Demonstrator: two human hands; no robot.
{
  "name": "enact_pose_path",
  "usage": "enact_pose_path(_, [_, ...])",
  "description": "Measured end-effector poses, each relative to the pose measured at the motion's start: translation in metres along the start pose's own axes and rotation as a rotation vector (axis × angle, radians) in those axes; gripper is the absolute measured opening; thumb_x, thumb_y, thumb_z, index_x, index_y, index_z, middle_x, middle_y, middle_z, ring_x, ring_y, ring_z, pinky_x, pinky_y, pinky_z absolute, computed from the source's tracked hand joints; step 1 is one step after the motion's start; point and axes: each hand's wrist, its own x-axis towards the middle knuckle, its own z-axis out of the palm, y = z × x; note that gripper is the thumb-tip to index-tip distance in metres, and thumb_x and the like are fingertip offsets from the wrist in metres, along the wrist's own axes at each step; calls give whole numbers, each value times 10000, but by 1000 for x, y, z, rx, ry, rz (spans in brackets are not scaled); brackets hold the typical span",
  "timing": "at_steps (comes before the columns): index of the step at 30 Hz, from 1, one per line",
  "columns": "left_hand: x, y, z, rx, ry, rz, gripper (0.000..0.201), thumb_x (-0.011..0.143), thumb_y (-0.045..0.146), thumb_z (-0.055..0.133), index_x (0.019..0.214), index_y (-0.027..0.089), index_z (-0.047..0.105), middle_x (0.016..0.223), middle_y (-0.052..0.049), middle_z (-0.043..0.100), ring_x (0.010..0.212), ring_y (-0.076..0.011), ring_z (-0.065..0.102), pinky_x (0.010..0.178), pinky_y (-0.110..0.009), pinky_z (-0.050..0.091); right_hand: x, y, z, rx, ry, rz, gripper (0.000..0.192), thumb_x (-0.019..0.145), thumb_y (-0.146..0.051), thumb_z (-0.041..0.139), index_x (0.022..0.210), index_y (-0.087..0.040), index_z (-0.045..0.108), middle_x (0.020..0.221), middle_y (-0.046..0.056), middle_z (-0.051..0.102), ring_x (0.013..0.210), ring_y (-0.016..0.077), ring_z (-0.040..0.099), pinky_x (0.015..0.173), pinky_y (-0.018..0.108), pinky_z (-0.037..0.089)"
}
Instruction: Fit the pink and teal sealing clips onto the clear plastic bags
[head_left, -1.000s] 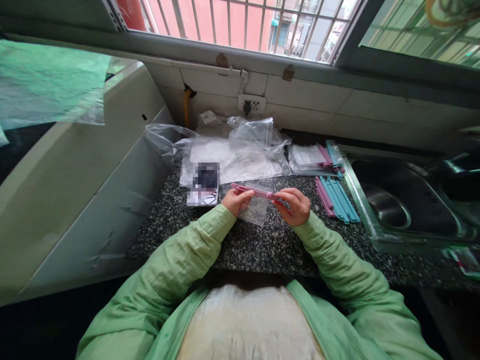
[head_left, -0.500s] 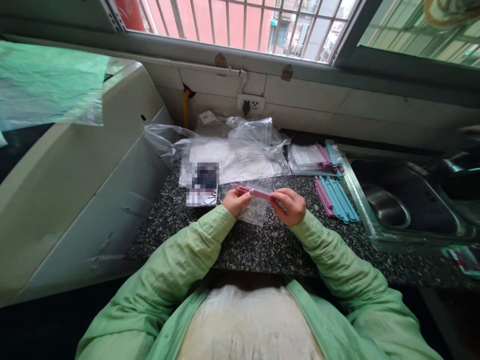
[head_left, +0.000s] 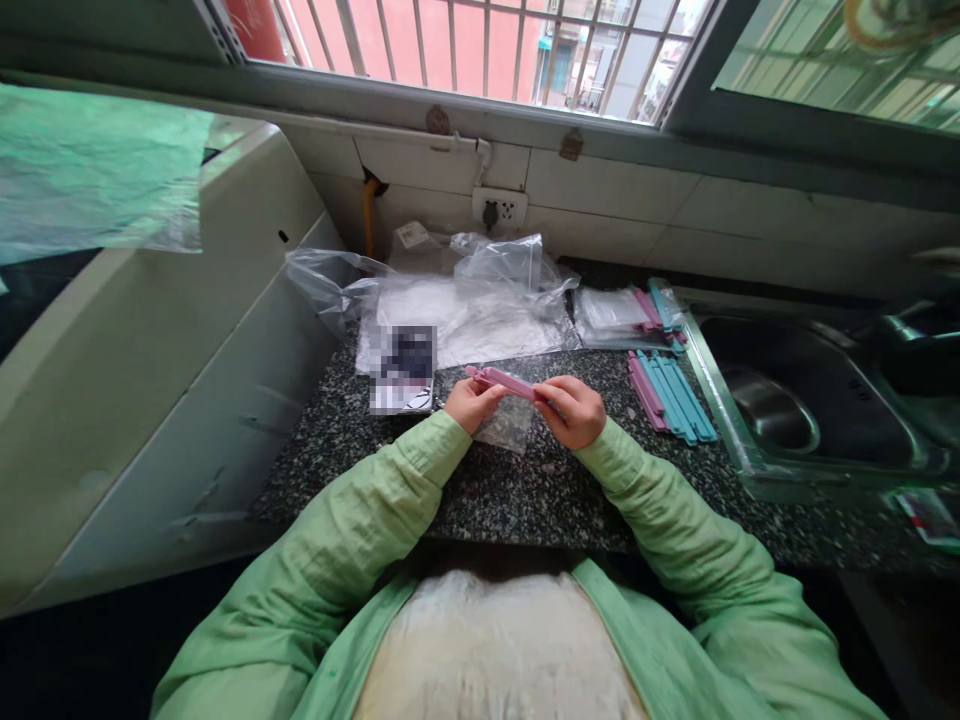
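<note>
Head view: pink clip (head_left: pixel 501 380) lies left-right, both hands gripping.

The clip (head_left: pixel 504 381) is lying across between the left hand (head_left: pixel 469 404) and right hand (head_left: pixel 574 411), with the small bag (head_left: pixel 508 424) hanging just below it. Loose clips (head_left: pixel 670 396) are lying on the counter (head_left: pixel 517 490) to the right of the grip, the sink (head_left: pixel 810 410) sitting beyond them. Plastic bags (head_left: pixel 480 300) are lying behind the grip, a card (head_left: pixel 403 370) to its left.

Speckled granite counter (head_left: pixel 525 490) (plastic bags (head_left: pixel 472 310), clip sticks (head_left: pixel 671 395), card (head_left: pixel 405 368))
</note>
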Motion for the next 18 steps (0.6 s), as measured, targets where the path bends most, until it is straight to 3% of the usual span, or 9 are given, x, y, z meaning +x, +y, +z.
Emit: enact_pose_path(18, [1,1,2,-31,-17,-46,425,399,434,748,573,110,534,337,92,329,301,-16,252,350,-189,126,0,1,1,1,-27,8,177,787,-207,495,901,-149,617,786,85,623,715,149,573,652,269,508])
